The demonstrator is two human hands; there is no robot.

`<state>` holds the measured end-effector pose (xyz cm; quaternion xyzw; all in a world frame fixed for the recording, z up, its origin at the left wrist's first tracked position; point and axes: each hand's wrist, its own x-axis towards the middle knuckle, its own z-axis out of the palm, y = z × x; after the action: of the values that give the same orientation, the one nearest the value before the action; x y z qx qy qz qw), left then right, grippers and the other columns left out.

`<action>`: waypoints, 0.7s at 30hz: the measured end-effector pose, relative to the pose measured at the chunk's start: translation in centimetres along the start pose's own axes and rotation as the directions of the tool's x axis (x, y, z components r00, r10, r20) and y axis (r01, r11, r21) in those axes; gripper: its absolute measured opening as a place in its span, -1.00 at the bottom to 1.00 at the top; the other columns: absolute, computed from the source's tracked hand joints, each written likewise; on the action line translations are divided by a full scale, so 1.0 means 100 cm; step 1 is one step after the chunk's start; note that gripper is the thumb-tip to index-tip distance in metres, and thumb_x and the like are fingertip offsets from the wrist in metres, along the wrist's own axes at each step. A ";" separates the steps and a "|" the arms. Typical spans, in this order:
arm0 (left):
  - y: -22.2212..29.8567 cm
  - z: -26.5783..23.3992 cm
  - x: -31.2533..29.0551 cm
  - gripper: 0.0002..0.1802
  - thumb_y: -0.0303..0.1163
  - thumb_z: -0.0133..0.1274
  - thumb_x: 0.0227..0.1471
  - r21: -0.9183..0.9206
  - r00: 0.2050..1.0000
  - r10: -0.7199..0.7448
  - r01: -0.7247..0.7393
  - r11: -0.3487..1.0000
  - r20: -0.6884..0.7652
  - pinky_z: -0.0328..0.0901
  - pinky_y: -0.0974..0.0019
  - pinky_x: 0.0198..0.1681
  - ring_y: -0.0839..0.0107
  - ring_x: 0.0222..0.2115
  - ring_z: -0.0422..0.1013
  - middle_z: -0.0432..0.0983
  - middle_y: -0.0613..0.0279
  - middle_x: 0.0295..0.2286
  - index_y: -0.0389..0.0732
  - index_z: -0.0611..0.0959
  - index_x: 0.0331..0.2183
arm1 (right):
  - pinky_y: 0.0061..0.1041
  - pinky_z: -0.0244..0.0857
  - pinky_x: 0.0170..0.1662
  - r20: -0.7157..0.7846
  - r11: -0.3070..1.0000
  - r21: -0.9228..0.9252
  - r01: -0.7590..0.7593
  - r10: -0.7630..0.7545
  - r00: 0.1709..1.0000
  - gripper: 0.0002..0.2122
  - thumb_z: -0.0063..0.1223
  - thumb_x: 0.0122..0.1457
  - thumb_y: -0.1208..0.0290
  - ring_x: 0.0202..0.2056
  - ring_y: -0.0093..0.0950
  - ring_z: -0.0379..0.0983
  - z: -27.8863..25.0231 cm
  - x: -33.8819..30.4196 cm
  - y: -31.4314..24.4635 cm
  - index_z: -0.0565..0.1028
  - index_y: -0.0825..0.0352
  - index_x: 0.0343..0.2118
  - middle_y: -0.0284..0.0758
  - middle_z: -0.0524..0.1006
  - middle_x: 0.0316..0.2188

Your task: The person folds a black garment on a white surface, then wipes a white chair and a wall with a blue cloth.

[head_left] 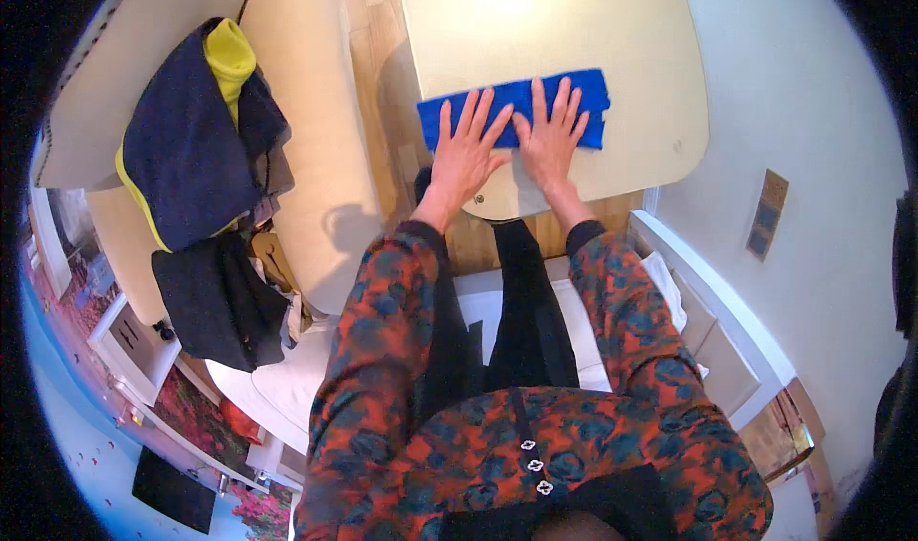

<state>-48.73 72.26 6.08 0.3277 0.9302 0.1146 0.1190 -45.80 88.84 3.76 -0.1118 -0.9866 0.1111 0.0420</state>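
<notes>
A blue folded cloth [574, 87] lies flat as a long strip on the cream table [555, 25]. My left hand [462, 156] rests on its left half, palm down with fingers spread. Beside it, my right hand [552, 141] presses on the middle and right part of the cloth, fingers also stretched out. The two thumbs are close to each other near the cloth's lower edge. Neither hand grips anything. The cloth's right end looks slightly uneven, with its layers showing.
Left of the table is a cream sofa [311, 140] with a dark blue and yellow garment [186, 140] and a black garment [225, 297] on it. A white wall [803, 92] with a socket plate [768, 214] rises on the right. Wooden floor [469, 245] shows below the table.
</notes>
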 end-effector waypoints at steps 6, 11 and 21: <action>0.010 0.010 -0.058 0.04 0.18 0.17 -0.02 -0.057 0.994 0.007 0.000 0.998 0.112 -0.32 -0.23 0.38 0.11 0.41 -0.26 -0.19 0.11 0.40 0.14 0.11 0.38 | 0.19 -0.30 0.35 0.098 0.998 -0.001 -0.070 0.070 0.993 -0.29 0.06 0.25 0.09 0.43 -0.04 -0.21 -0.008 -0.072 -0.030 0.09 0.21 0.40 -0.07 -0.10 0.44; 0.019 0.008 -0.040 0.02 0.22 0.09 0.02 -0.061 0.990 0.076 -0.069 0.996 0.115 -0.33 -0.22 0.38 0.12 0.42 -0.26 -0.19 0.11 0.40 0.07 0.10 0.38 | 0.08 -0.29 0.38 0.021 0.983 0.015 -0.184 0.184 0.983 -0.24 0.07 0.23 0.06 0.43 -0.07 -0.18 -0.003 -0.076 -0.018 0.06 0.28 0.40 -0.06 -0.05 0.43; 0.045 0.016 -0.035 -0.01 0.22 0.08 0.04 -0.037 0.955 0.213 -0.210 0.977 0.207 -0.40 -0.27 0.37 0.18 0.42 -0.30 -0.23 0.17 0.41 0.12 0.10 0.38 | 0.25 -0.29 0.33 0.024 0.936 0.045 -0.350 0.349 0.937 -0.36 -0.06 0.30 0.06 0.41 0.08 -0.21 -0.017 -0.096 0.001 0.11 0.13 0.40 0.00 -0.08 0.43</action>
<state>-43.00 73.63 6.41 0.4348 0.8711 0.0984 0.2062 -36.26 87.08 4.83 -0.2833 -0.9484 0.1417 0.0168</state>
